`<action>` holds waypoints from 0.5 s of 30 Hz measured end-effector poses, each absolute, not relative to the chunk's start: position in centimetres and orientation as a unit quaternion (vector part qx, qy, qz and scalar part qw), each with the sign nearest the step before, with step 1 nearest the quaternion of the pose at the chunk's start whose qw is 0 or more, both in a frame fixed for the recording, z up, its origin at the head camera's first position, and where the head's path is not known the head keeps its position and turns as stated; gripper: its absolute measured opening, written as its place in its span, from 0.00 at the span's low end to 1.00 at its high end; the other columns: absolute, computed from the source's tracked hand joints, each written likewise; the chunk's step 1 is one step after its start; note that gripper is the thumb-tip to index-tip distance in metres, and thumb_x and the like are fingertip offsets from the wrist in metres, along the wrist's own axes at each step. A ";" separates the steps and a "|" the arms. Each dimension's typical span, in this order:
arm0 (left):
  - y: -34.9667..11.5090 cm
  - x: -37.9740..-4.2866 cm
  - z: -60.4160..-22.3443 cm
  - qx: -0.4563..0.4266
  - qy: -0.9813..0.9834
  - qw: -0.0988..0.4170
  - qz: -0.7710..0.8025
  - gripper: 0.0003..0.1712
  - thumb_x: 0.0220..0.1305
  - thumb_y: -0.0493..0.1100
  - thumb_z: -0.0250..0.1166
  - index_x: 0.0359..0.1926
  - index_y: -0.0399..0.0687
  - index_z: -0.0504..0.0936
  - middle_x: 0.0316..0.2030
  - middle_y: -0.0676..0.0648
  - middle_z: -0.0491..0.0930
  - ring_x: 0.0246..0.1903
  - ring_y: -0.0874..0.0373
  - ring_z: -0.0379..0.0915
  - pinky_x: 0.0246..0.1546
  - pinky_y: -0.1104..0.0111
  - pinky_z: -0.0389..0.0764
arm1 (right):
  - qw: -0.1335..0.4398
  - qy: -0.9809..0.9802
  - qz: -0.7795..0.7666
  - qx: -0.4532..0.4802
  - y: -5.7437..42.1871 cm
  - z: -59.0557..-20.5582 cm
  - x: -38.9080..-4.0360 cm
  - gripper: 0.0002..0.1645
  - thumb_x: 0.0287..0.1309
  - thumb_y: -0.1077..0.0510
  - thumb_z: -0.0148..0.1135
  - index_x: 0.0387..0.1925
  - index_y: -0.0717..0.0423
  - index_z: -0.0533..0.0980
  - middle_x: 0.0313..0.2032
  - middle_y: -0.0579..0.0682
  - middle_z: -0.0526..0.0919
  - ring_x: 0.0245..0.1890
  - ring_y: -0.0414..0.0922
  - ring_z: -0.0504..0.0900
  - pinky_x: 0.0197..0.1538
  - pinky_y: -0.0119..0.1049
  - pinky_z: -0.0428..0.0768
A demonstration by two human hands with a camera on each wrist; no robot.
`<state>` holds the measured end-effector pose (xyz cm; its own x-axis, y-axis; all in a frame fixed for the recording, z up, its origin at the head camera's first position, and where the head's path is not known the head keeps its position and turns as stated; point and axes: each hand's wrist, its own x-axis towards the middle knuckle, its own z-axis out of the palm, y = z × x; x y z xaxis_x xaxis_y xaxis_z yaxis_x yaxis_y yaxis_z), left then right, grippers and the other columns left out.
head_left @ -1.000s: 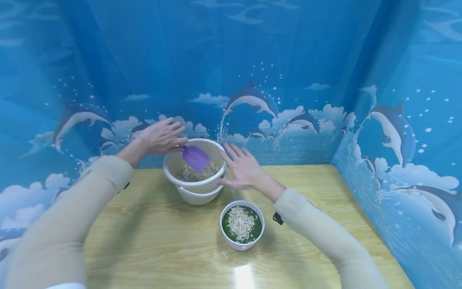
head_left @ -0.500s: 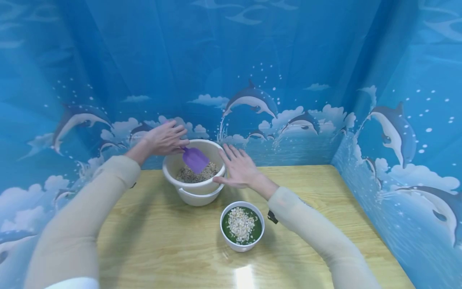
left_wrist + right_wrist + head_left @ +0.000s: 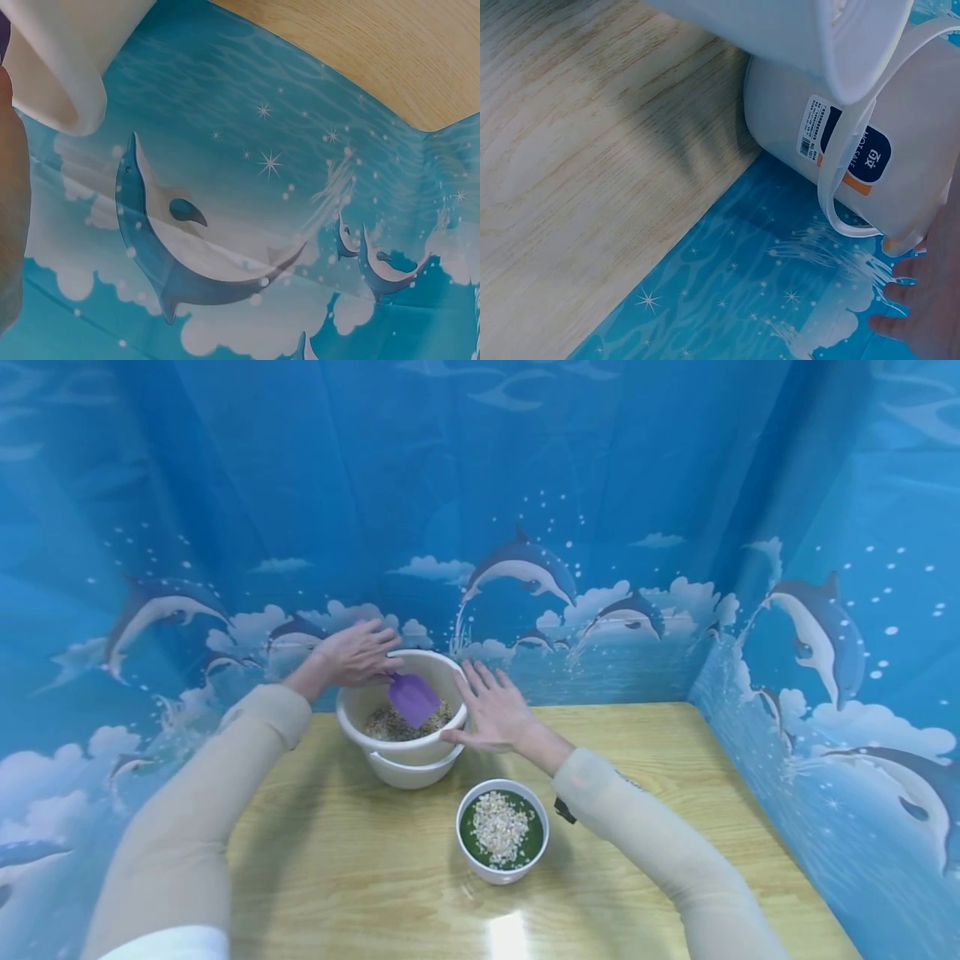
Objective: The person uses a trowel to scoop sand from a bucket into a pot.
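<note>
In the head view my left hand (image 3: 356, 656) grips a purple plastic scoop (image 3: 414, 700), its blade tilted down inside a white bucket (image 3: 411, 775). Mixed pale and brownish granules (image 3: 390, 722) lie at the bottom of that bucket. My right hand (image 3: 495, 710) rests its thumb and spread fingers against the bucket's right rim. The right wrist view has the bucket's labelled side (image 3: 780, 112) and hanging handle (image 3: 832, 180), with the right hand (image 3: 930, 292) at the edge. Only a strip of the left hand (image 3: 11, 217) shows in the left wrist view; the scoop's handle is mostly hidden.
A white pot (image 3: 501, 875) stands nearer on the wood-grain table (image 3: 337, 877), with pale granules (image 3: 501, 827) heaped on a green surface inside. Blue dolphin-print curtain (image 3: 420, 485) hangs close behind the bucket and at both sides.
My left hand has shifted right and slightly down, bringing the scoop's blade a little lower in the bucket. My right hand has moved slightly left against the rim.
</note>
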<state>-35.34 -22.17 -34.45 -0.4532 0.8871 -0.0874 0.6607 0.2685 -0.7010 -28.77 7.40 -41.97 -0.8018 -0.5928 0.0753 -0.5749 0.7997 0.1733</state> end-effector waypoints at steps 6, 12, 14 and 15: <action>-21.8 -35.7 -35.0 -0.500 -0.758 0.183 0.377 0.23 0.77 0.68 0.54 0.45 0.55 0.69 0.48 0.43 0.78 0.49 0.47 0.71 0.53 0.57 0.71 | 0.072 -0.946 -0.082 0.307 7.3 -42.1 -28.7 0.71 0.62 0.11 0.36 0.84 0.60 0.43 0.85 0.62 0.48 0.85 0.59 0.53 0.82 0.60 0.60; -21.5 -36.2 -35.4 -0.505 -0.729 0.207 0.413 0.21 0.77 0.67 0.53 0.48 0.57 0.70 0.51 0.45 0.79 0.52 0.48 0.72 0.56 0.56 0.70 | 0.071 -0.946 -0.084 0.305 7.3 -42.1 -28.7 0.73 0.61 0.10 0.35 0.84 0.62 0.44 0.84 0.62 0.48 0.85 0.58 0.52 0.82 0.59 0.60; -21.3 -36.4 -35.5 -0.505 -0.722 0.215 0.422 0.21 0.77 0.68 0.53 0.49 0.58 0.70 0.52 0.46 0.79 0.54 0.49 0.72 0.57 0.57 0.70 | 0.070 -0.946 -0.083 0.304 7.3 -42.1 -28.7 0.73 0.61 0.10 0.36 0.84 0.62 0.44 0.84 0.62 0.48 0.85 0.58 0.52 0.82 0.59 0.60; -21.2 -36.4 -35.5 -0.503 -0.718 0.218 0.428 0.21 0.77 0.68 0.53 0.49 0.59 0.70 0.53 0.47 0.79 0.54 0.50 0.72 0.57 0.57 0.70 | 0.069 -0.947 -0.084 0.304 7.3 -42.1 -28.7 0.73 0.61 0.10 0.36 0.84 0.62 0.44 0.84 0.62 0.48 0.85 0.58 0.52 0.82 0.59 0.59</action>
